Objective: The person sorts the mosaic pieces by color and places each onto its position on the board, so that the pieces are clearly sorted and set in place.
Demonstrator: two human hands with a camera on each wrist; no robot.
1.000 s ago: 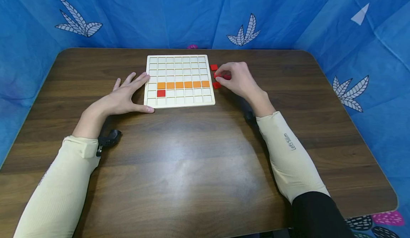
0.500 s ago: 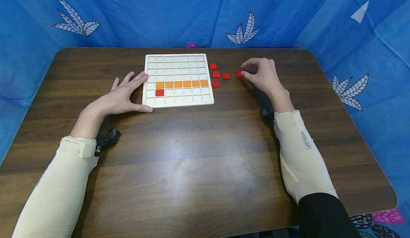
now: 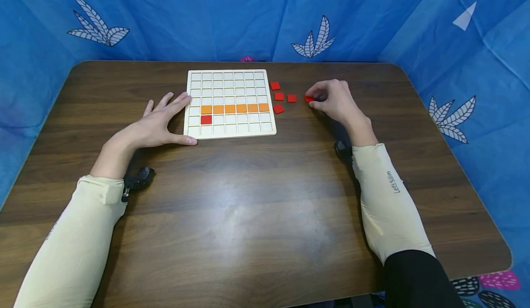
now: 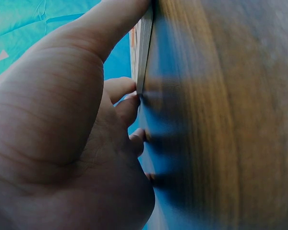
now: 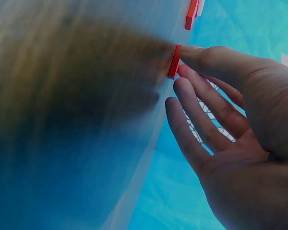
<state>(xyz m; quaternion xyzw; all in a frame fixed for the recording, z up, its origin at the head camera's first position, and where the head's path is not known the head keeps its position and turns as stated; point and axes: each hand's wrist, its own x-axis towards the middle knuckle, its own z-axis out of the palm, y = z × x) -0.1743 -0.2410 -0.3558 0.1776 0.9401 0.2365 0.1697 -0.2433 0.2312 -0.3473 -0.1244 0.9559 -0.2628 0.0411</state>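
A cream grid board (image 3: 225,136) lies on the table, with a row of orange tiles (image 3: 241,108) in its cells. One red tile (image 3: 206,119) sits in a cell below the leftmost orange one. My left hand (image 3: 153,126) is spread at the board's left side, its thumb at the near corner and a fingertip on the left edge. To the right, my right hand (image 3: 337,101) pinches a red square tile (image 5: 174,61) between thumb and fingers, at the tabletop. The tile is partly hidden by the fingers in the head view.
Several loose red tiles, one nearest the held one (image 3: 291,98), lie between the board and my right hand. The brown wooden table (image 3: 248,216) has rounded corners. A blue patterned cloth (image 3: 174,18) hangs behind and beside it.
My right hand has moved right, away from the tiles beside the board, uncovering them. Over the last half second its fingers have come round the rightmost red tile. The left hand stays in place.
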